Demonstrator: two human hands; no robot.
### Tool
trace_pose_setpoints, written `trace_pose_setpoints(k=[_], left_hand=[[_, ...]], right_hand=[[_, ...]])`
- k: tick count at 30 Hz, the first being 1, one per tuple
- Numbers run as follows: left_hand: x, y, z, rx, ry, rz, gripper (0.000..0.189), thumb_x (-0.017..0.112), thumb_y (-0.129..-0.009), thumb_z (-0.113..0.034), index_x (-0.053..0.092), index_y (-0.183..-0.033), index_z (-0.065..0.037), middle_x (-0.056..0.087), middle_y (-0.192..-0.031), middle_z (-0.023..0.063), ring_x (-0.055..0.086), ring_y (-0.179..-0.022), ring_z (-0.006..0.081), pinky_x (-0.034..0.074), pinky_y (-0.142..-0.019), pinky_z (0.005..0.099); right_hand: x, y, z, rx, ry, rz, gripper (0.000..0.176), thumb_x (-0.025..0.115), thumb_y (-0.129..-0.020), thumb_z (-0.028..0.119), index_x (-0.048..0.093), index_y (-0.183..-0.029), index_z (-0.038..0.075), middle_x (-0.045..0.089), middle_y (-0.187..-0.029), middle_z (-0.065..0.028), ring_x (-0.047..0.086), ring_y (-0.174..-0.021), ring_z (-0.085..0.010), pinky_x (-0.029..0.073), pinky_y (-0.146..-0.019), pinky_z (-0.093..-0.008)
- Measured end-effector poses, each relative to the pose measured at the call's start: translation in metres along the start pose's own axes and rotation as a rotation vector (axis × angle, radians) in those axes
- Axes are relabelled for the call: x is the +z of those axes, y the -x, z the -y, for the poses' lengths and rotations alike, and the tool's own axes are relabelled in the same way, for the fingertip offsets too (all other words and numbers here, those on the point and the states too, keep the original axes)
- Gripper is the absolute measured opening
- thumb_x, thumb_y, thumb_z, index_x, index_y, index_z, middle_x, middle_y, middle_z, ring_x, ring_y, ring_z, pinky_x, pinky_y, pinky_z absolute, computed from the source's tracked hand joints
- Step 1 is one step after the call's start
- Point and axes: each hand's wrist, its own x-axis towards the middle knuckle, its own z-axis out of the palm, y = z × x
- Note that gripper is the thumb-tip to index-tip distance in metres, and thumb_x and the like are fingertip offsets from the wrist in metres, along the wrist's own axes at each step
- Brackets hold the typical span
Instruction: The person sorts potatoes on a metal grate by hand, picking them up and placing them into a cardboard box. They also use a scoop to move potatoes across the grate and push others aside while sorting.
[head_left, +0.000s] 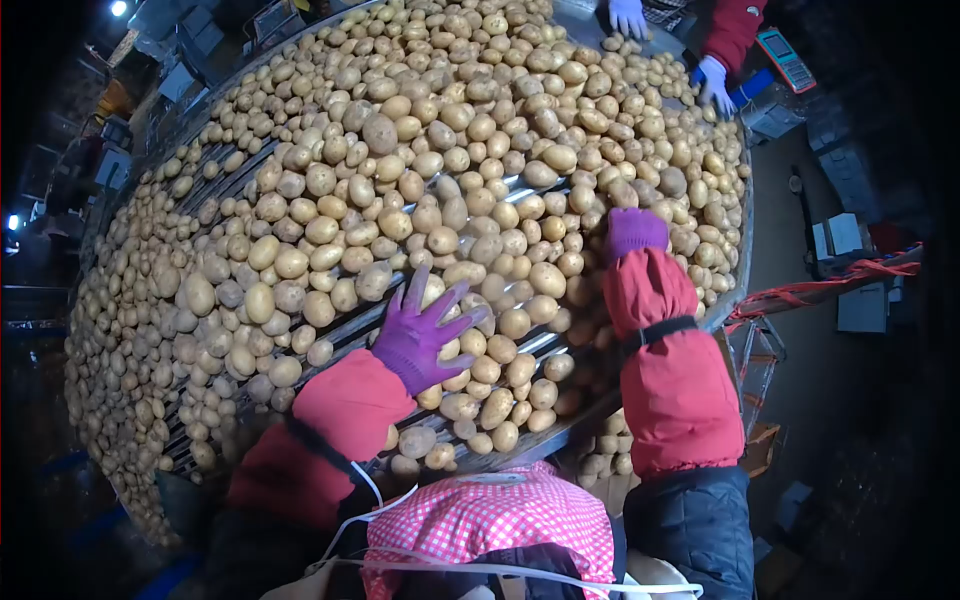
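Note:
Potatoes [458,116] lie heaped over a wide slatted surface [340,335] with dark gaps and shiny bars. My left hand [425,330], in a purple glove, rests over the near potatoes with its fingers spread, holding nothing. Farther right, my right hand [636,230], also gloved in purple, is down among potatoes with its fingers curled. A potato [621,192] sits just beyond its knuckles. What that hand grips, if anything, is hidden. Both forearms wear red sleeves.
Across the heap, another person's light-gloved hands [715,86] are at the potatoes. A handheld keypad device [786,60] sits at the upper right. Red strips [835,288] extend beyond the right rim. More potatoes [607,450] lie below the near edge. A white cable crosses my lap.

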Motion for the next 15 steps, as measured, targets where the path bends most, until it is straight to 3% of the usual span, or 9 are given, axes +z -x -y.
trace_pose_setpoints(k=[10,15], left_hand=[[-0.003,-0.011,0.002,0.029,0.012,-0.040,0.061,0.071,-0.076,-0.048,0.060,-0.132,-0.025,0.040,-0.151,0.0093,0.023,-0.142,0.0513,0.032,-0.107,0.0667],[0.001,-0.018,0.009,0.008,0.046,-0.016,0.070,0.071,-0.076,-0.054,0.053,-0.138,-0.026,0.038,-0.152,0.0080,0.022,-0.143,0.0477,0.035,-0.109,0.0604]], right_hand=[[-0.014,-0.035,0.002,0.097,-0.112,0.191,0.028,0.071,-0.079,0.035,0.068,-0.099,0.016,0.070,-0.093,-0.0081,0.067,-0.084,-0.0266,0.053,-0.075,-0.0414],[-0.019,-0.035,0.000,0.161,-0.211,0.268,0.029,0.072,-0.079,0.035,0.067,-0.100,0.016,0.071,-0.094,-0.0083,0.067,-0.082,-0.0269,0.053,-0.074,-0.0411]])
